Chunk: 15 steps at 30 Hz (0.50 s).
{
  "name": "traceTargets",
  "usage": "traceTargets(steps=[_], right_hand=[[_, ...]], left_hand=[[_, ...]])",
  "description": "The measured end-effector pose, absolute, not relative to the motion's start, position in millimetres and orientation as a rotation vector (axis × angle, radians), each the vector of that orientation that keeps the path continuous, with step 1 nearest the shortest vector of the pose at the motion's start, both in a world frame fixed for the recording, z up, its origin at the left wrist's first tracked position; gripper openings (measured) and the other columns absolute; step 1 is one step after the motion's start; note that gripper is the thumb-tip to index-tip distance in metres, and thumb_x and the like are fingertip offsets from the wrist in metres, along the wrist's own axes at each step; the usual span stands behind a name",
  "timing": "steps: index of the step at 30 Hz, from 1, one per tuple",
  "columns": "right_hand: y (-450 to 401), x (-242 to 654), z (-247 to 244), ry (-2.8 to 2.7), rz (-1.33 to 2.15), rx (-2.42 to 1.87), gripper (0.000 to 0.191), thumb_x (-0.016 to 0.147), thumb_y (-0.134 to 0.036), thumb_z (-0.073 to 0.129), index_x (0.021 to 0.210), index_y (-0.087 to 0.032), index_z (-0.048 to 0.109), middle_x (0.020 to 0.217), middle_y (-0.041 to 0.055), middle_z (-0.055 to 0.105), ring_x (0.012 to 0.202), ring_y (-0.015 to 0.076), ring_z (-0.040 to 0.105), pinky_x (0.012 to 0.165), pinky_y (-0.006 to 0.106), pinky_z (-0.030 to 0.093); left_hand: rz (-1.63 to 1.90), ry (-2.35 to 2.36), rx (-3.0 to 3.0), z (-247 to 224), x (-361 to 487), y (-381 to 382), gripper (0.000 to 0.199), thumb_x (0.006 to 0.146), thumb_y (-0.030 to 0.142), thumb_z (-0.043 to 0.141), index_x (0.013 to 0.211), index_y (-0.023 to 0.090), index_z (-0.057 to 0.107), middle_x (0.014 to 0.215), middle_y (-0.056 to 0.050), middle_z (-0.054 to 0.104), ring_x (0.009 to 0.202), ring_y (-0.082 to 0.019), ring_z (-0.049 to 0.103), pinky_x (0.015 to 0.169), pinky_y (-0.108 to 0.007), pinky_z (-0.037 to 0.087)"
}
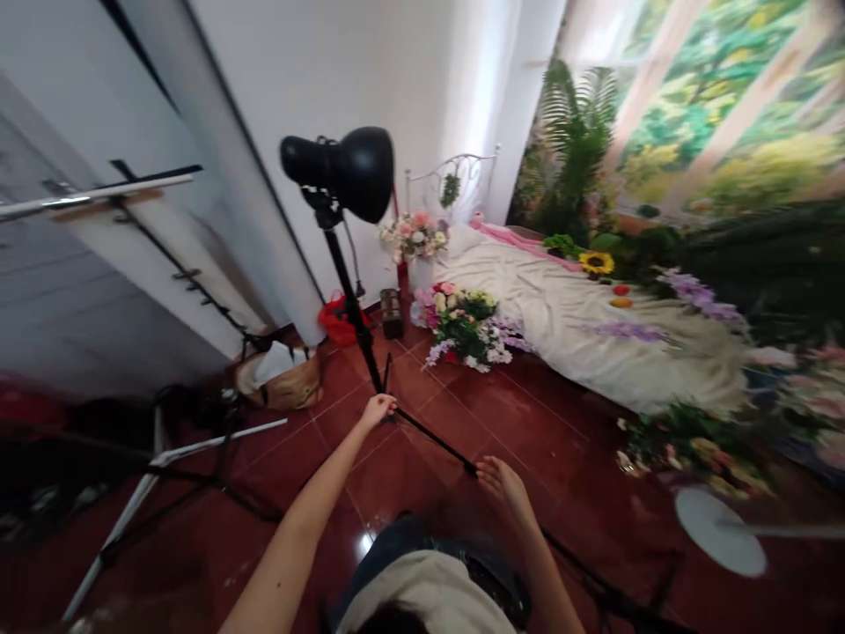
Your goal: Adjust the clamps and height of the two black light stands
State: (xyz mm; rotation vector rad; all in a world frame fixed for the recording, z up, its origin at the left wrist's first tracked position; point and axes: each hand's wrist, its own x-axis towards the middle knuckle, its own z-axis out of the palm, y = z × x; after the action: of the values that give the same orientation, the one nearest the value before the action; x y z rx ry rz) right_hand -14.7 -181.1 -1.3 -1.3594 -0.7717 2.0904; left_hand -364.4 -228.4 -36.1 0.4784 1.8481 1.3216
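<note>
A black lamp (349, 172) tops a dark upright pole (349, 295) in front of me. By that pole's lower end, my left hand (379, 410) has its fingers closed round the upper end of a thin black pole (432, 434). The thin pole slants down to the right, towards dark legs (613, 600) at the lower right. Whether it joins the lamp's pole I cannot tell. My right hand (502, 487) lies at a thicker collar (470, 468) partway along the thin pole, fingers stretched out and close together. The palm side is hidden.
Right of the lamp is a bed with a cream cover (547, 317), strewn with flowers. A flower bunch (468, 326) stands on the red tiles (455, 401). At left are a tan bag (294, 383) and a white-legged stand (178, 453). A white disc (719, 531) sits lower right.
</note>
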Motion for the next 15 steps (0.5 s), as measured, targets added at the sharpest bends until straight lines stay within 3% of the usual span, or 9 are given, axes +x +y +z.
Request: traceTargets(steps=[4, 7, 11, 15], right_hand=[[-179, -102, 6, -1.114, 2.221, -1.247, 0.025, 0.068, -0.040, 0.066, 0.080, -0.018, 0.062, 0.075, 0.0061, 0.071, 0.064, 0.0165, 0.067, 0.060, 0.027, 0.054], [-162, -161, 15, -1.624, 2.135, -1.127, 0.018, 0.071, -0.036, 0.062, 0.074, -0.018, 0.062, 0.065, 0.0036, 0.068, 0.056, 0.0144, 0.063, 0.053, 0.024, 0.050], [-112, -245, 44, -2.270, 1.806, -0.807, 0.014, 0.077, -0.027, 0.052, 0.076, -0.019, 0.062, 0.069, 0.0010, 0.067, 0.059, 0.0122, 0.062, 0.060, 0.023, 0.050], [-62, -335, 90, -2.553, 1.333, -0.612, 0.014, 0.078, -0.020, 0.049, 0.079, -0.018, 0.063, 0.074, 0.0039, 0.068, 0.067, 0.0147, 0.064, 0.068, 0.026, 0.050]], left_hand=[[1.465, 1.893, 0.556, -12, -424, -236, 0.010, 0.074, 0.022, 0.059, 0.077, 0.013, 0.063, 0.074, -0.006, 0.066, 0.067, -0.013, 0.061, 0.074, -0.030, 0.050], [1.599, 2.057, 0.573, 0, -454, -233, 0.010, 0.072, 0.016, 0.060, 0.082, 0.014, 0.062, 0.084, -0.006, 0.066, 0.081, -0.014, 0.062, 0.085, -0.032, 0.047], [1.760, 2.196, 0.594, 15, -484, -220, 0.022, 0.072, 0.014, 0.061, 0.094, 0.015, 0.058, 0.100, -0.008, 0.063, 0.095, -0.014, 0.060, 0.093, -0.033, 0.044], [1.942, 2.142, 0.681, 38, -503, -195, 0.034, 0.072, 0.014, 0.061, 0.105, 0.016, 0.055, 0.115, -0.010, 0.059, 0.108, -0.015, 0.055, 0.102, -0.035, 0.038]])
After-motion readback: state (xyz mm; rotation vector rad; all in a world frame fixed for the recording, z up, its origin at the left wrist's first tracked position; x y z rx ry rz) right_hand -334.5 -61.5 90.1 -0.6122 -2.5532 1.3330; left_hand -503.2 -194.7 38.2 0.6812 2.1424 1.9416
